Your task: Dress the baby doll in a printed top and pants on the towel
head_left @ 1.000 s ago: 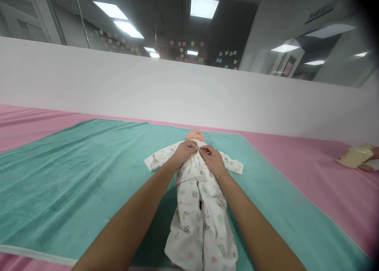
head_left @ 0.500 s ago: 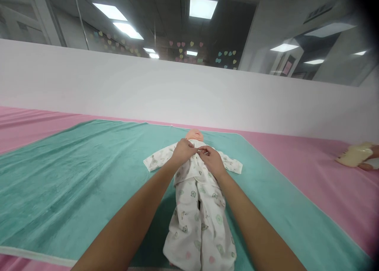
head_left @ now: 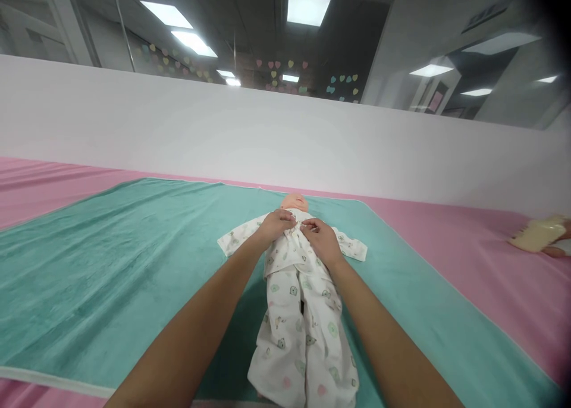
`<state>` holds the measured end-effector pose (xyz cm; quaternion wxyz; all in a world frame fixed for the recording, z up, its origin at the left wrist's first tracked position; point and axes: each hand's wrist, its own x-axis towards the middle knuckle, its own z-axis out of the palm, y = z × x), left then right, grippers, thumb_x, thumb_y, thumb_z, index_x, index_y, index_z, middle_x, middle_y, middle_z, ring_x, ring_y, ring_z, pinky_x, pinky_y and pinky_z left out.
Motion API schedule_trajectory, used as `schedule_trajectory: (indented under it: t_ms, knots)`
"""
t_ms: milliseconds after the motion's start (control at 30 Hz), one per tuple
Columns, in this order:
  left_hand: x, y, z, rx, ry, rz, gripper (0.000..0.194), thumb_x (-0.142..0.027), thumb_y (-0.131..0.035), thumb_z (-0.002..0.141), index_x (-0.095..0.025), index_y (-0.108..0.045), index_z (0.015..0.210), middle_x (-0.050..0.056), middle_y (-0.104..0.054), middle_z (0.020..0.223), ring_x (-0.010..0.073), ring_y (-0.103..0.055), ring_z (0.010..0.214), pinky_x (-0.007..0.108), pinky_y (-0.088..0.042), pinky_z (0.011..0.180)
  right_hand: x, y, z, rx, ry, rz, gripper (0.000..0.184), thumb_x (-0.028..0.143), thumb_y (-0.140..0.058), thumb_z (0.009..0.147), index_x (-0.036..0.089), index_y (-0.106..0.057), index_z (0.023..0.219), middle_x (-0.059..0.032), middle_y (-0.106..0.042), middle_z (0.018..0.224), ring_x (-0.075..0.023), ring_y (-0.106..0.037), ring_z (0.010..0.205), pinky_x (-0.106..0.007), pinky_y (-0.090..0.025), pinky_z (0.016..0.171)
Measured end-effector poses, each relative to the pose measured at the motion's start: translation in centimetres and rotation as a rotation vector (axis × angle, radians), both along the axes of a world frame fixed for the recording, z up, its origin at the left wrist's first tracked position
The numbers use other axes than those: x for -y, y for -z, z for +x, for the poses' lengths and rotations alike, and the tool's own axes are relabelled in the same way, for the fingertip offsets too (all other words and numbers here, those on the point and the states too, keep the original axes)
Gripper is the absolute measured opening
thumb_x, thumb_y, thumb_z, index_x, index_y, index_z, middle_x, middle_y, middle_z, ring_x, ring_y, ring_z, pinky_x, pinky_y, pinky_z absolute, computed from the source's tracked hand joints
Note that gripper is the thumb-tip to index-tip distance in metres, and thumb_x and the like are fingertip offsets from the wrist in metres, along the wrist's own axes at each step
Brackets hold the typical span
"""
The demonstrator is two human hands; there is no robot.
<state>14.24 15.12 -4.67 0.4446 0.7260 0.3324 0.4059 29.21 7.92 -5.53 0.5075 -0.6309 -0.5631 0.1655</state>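
A baby doll (head_left: 295, 202) lies on its back on a teal blanket (head_left: 178, 259), its head away from me. It wears a white printed baby shirt (head_left: 285, 254) with long sleeves spread to both sides, and matching baby pants (head_left: 307, 336). At the upper chest my left hand (head_left: 279, 221) is closed, its fingertips pinching the shirt front. My right hand (head_left: 319, 235) is closed in a pinch on the same front, just to the right. A small gap separates the fingertips, where thin strands seem to show; they are too small to make out clearly.
Pink cloth (head_left: 446, 235) lies under and around the blanket. Behind it rises a low white wall (head_left: 223, 134) with a glass window (head_left: 267, 39) above, dotted with heart stickers. At the far right edge is a pale yellow object (head_left: 537, 234), partly cut off.
My hands have drawn slightly apart at the shirt front, the left one moving a little left. The doll and its clothes lie as before.
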Motion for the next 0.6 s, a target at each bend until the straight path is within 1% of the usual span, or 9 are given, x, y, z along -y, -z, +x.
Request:
schedule_trajectory:
  t_ms: [67,133,267,367,467,600]
  knots:
    - [0.2,0.0,0.0,-0.008,0.006,-0.003,0.015,-0.033,-0.062,0.069,-0.019,-0.068,0.070,0.005,-0.058,0.114,0.0253,-0.052,0.106,0.033,-0.039,0.088,0.0,0.0,0.0,0.004,-0.008,-0.002,0.029,0.041,-0.056,0.072,0.021,-0.066,0.090,-0.0008,-0.062,0.082,-0.0136,-0.052,0.063,-0.028,-0.042,0.064]
    - [0.4,-0.2,0.2,-0.035,-0.020,0.029,0.015,-0.032,-0.060,0.071,-0.019,-0.068,0.070,0.005,-0.058,0.113,0.0246,-0.052,0.105,0.033,-0.040,0.088,0.0,0.1,0.1,0.007,-0.010,-0.005,0.029,0.041,-0.055,0.072,0.022,-0.067,0.090,-0.0008,-0.062,0.083,-0.0138,-0.053,0.064,-0.028,-0.042,0.065]
    - [0.6,-0.2,1.0,-0.117,-0.161,0.097,0.011,-0.028,-0.061,0.069,-0.019,-0.066,0.070,0.005,-0.059,0.110,0.0227,-0.052,0.105,0.032,-0.038,0.091,-0.2,0.2,0.3,-0.008,-0.012,-0.012,0.029,0.040,-0.056,0.072,0.021,-0.068,0.089,-0.0011,-0.064,0.082,-0.0150,-0.054,0.067,-0.029,-0.042,0.067]
    - [0.4,-0.1,1.4,-0.156,-0.207,0.126,0.010,-0.026,-0.061,0.068,-0.019,-0.067,0.071,0.005,-0.058,0.111,0.0232,-0.048,0.110,0.031,-0.035,0.095,-0.3,0.3,0.5,-0.037,-0.024,-0.021,0.029,0.040,-0.057,0.071,0.021,-0.069,0.088,-0.0013,-0.065,0.080,-0.0156,-0.055,0.067,-0.030,-0.042,0.068]
    - [0.3,0.0,1.4,-0.150,-0.188,0.120,0.010,-0.026,-0.060,0.068,-0.019,-0.067,0.070,0.005,-0.056,0.114,0.0234,-0.046,0.113,0.030,-0.034,0.096,-0.3,0.3,0.5,-0.050,-0.028,-0.027,0.029,0.041,-0.058,0.070,0.021,-0.069,0.088,-0.0010,-0.065,0.077,-0.0158,-0.054,0.066,-0.030,-0.042,0.066]
    - [0.4,-0.1,0.9,-0.080,-0.084,0.050,0.010,-0.027,-0.060,0.070,-0.020,-0.066,0.069,0.003,-0.056,0.116,0.0219,-0.052,0.107,0.029,-0.038,0.091,-0.2,0.2,0.4,-0.049,-0.041,-0.025,0.030,0.043,-0.057,0.071,0.021,-0.069,0.087,-0.0011,-0.065,0.076,-0.0165,-0.055,0.066,-0.029,-0.041,0.064]
